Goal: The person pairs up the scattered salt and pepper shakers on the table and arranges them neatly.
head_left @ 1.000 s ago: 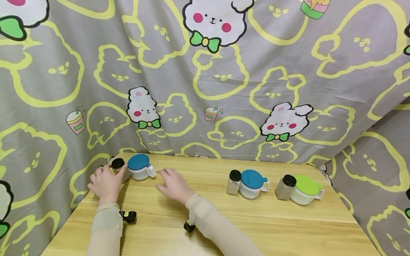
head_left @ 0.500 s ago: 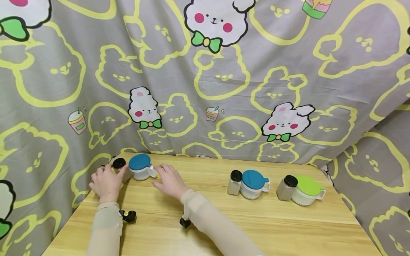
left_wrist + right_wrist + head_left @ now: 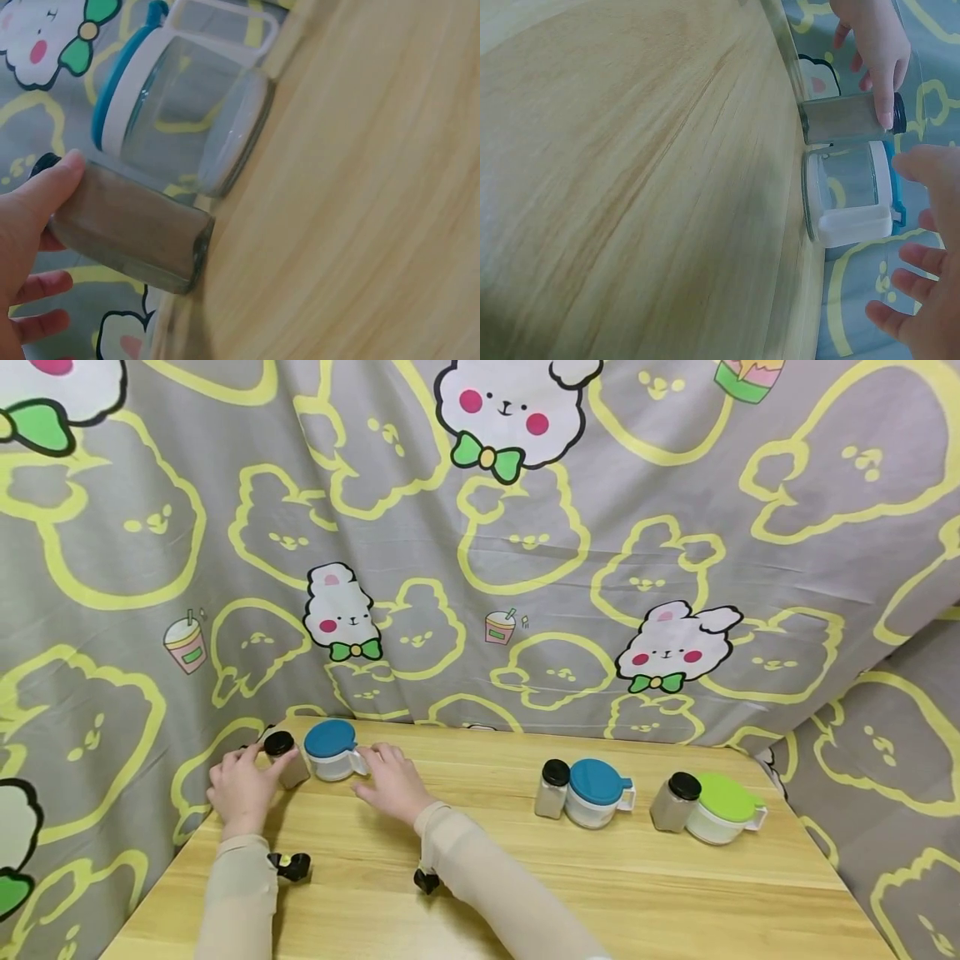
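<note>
In the head view, a square glass jar with a black lid (image 3: pixel 280 743) stands at the table's back left. My left hand (image 3: pixel 243 789) pinches it just under the lid, the thumb (image 3: pixel 56 180) in front and other fingers loosely spread. Just right of it is a round glass seasoning pot (image 3: pixel 332 752) with a blue lid and white side handle, a narrow gap between them. My right hand (image 3: pixel 392 783) reaches to the handle side of that pot. In the right wrist view its fingers (image 3: pixel 922 259) are spread beside the blue lid and grip nothing.
Toward the right of the table (image 3: pixel 480 868) stand another black-lidded jar (image 3: pixel 551 789) with a blue-lidded pot (image 3: pixel 594 793), and a third jar (image 3: pixel 675 802) with a green-lidded pot (image 3: pixel 722 810). A patterned curtain (image 3: pixel 420 560) hangs along the table's back edge.
My right hand has moved left and closer to the blue-lidded pot's handle. My left hand, with the jar, has shifted slightly left, away from the pot.
</note>
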Tool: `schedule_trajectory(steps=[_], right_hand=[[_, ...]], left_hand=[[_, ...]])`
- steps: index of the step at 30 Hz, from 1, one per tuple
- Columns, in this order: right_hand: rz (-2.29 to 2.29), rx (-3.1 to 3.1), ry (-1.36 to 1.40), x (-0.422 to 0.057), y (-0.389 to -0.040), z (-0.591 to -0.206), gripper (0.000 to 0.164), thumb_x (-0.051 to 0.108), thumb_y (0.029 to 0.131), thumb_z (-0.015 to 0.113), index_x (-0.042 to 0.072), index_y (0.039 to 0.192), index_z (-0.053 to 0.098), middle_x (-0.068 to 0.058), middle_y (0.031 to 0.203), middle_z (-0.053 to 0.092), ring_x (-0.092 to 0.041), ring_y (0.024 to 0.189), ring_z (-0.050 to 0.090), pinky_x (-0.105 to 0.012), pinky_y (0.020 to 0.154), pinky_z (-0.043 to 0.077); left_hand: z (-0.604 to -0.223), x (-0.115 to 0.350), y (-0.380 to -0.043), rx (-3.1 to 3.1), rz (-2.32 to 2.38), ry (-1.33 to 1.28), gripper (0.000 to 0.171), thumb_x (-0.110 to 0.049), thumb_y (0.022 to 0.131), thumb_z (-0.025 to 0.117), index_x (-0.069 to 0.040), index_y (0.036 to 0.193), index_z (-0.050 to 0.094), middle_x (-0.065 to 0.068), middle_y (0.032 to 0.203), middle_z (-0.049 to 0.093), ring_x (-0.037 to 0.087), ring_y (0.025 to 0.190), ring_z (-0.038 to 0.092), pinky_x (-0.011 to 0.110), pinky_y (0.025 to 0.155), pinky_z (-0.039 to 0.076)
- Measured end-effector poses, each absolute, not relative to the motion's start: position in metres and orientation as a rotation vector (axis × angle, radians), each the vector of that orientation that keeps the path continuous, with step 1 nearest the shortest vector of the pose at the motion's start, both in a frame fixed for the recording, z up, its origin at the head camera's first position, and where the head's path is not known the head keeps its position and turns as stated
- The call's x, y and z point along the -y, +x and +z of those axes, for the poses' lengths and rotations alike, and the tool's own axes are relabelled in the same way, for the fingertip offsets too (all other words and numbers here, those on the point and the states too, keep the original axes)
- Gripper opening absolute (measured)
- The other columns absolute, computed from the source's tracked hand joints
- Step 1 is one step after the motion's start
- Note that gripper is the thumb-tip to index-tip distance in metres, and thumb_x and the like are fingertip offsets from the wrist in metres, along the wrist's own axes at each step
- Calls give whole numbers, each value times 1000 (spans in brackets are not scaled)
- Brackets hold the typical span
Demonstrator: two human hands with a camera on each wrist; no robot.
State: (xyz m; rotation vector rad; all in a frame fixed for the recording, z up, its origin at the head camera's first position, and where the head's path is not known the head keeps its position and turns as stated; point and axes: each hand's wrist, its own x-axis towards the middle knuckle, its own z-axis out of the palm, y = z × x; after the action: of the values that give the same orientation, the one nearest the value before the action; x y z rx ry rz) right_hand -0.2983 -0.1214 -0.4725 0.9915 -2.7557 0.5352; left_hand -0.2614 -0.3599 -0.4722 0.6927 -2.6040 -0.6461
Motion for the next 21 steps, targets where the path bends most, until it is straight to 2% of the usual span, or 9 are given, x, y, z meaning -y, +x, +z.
schedule_trajectory(steps=[9,14,21], right_hand=[[492,2787,985,130,-300,-469,63,44,95,58,23,150,36,-2,142,46,-21,132,45,-38,97,49],[489,2806,962,136,-302,-470,65,46,94,58,24,151,34,-1,144,45,-20,135,43,-38,99,48],[479,2844,929,144,-305,-471,68,47,93,59,25,152,32,-2,147,43,-20,137,41,-38,101,46]], left_hand=[[-470,364,-255,2625,-708,694,88,-74,83,54,-12,145,46,30,145,39,56,126,32,70,91,31],[-468,360,-255,2645,-677,713,94,-78,81,51,-10,146,44,30,147,38,56,128,31,71,93,30],[-471,354,-258,2605,-685,746,93,-76,82,53,-8,145,44,29,146,39,54,128,32,70,93,30]])
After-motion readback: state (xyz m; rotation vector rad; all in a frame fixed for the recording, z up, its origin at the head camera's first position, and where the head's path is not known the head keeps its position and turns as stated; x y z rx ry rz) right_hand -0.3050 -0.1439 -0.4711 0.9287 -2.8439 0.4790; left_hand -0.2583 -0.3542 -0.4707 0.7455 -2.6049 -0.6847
